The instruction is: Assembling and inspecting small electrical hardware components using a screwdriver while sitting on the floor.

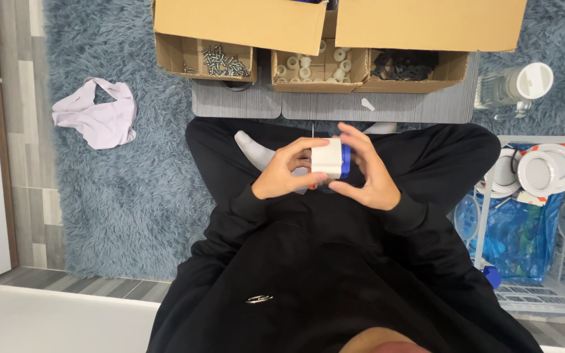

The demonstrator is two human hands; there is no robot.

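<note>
Screws box (pixel 220 60), lilac cloth (pixel 99 117) and white basket (pixel 544 216) on rug (pixel 132 196).

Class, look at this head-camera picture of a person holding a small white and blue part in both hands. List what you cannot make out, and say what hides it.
- White and blue part: its underside and near face, covered by the left hand and right hand.
- Cardboard boxes: the back halves, hidden by their flaps.
- Black pieces in the right box: too small to tell apart.
- White basket: cut off by the right edge.

Small white block (pixel 326 157) with a blue side — held between both hands, above the lap
</note>
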